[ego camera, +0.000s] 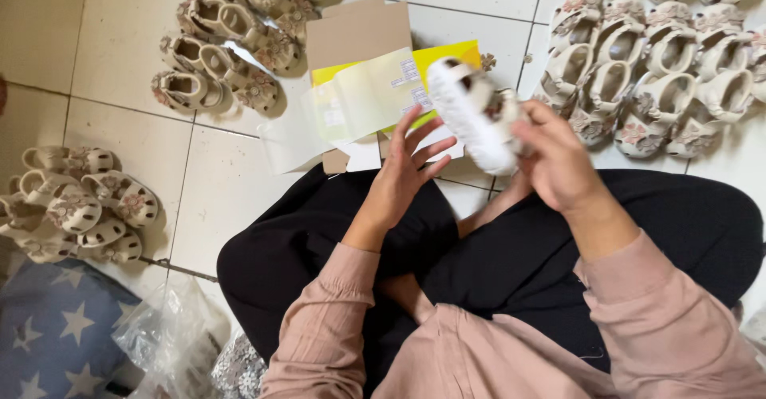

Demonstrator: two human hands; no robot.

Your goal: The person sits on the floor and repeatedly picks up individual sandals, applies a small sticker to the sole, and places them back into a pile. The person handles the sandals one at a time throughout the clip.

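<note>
My right hand (558,159) grips a small white sandal (471,112), sole turned toward me, its fingers closed around the heel end; the shoe is up in the air above my lap, just over the near edge of the box. My left hand (403,175) is open, fingers (435,145) spread and holding nothing, its tips just beside the sole.

The hold looks one-sided to me: only one hand carries the shoe, and it shows blurred, so it may be turning. If the grip slackens it could drop onto the loose papers just beyond my fingers and knock them off the box, or roll to the tiled floor (136,64). The open fingers could also catch the flower trim on the strap (it is hidden from me here).

Just beyond my left fingers lies a flat brown cardboard box (355,32), one flap raised away from me. On it rests a bright yellow sheet (451,54), and over that a pale, glossy strip of label backing (363,100) with small white rectangular labels bearing dark print. A white slip (363,156) hangs off the box edge close to my left fingertips.

Well left of my left hand sits a cluster of cream sandals (76,199); another group (219,64) lies beyond it. To the right of my right hand more pairs (654,72) stand in rows. Near my left elbow are a crumpled clear plastic bag (171,335) and a blue starred cushion (56,327).
</note>
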